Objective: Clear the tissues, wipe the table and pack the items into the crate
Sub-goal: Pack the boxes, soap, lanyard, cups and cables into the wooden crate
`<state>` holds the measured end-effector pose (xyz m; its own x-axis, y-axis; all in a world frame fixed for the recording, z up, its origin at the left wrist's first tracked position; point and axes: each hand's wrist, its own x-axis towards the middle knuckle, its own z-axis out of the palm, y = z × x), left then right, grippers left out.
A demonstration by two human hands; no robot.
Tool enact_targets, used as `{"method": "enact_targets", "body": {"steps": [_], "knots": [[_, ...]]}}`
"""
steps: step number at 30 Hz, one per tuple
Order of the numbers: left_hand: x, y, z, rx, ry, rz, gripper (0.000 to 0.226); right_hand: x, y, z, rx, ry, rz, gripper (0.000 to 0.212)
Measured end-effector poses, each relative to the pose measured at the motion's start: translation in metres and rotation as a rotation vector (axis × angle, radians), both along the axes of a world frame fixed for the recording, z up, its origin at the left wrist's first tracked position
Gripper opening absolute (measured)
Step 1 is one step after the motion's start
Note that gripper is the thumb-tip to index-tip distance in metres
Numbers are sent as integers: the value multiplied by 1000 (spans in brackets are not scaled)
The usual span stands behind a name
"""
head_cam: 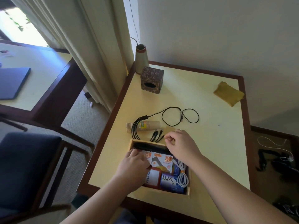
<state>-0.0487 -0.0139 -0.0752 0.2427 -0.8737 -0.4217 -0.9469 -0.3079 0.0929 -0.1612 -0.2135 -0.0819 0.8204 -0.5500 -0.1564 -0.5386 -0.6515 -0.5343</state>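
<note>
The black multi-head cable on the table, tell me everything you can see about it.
The black multi-head cable lies on the cream table beyond the crate. A thin lead coils in loose loops, meets a small splitter, then fans into several strands draped over the stack of paper cups. The plug ends lie by the right hand; contact is unclear.

Daylight enters from the overexposed bright window (19,25) at upper left, blown to white. The cream-topped table with dark wood edging (210,143) is evenly lit with faint, soft shadows. The grey wall (226,29) is dimmer. Wide-angle distortion bends the pale pleated curtain (90,46). Overall image soft; blurred at the edges.
</note>
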Motion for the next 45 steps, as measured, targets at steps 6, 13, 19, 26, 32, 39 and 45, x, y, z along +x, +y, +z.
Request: {"method": "enact_targets", "body": {"steps": [6,13,19,26,32,39,45], "knots": [[-2,2,24,-239,173,318,34,30,-17,-14,127,74,49,24],[33,-6,21,-496,169,806,18,86,-27,-28,114,187,147,50],[91,-45,-1,-145,384,1012,32,115,-30,-44,-9,305,183,55],[124,-83,-27,118,570,1012,67,109,-37,-35,36,295,133,41],[130,-94,-50,-12,654,1082,23,66,-49,3,139,182,12,54],[131,-86,-39,-210,748,1112,25,-14,-56,43,248,37,-210,53],[124,-80,-18,-377,753,953,22,-65,-11,59,451,5,-128,47]]}}
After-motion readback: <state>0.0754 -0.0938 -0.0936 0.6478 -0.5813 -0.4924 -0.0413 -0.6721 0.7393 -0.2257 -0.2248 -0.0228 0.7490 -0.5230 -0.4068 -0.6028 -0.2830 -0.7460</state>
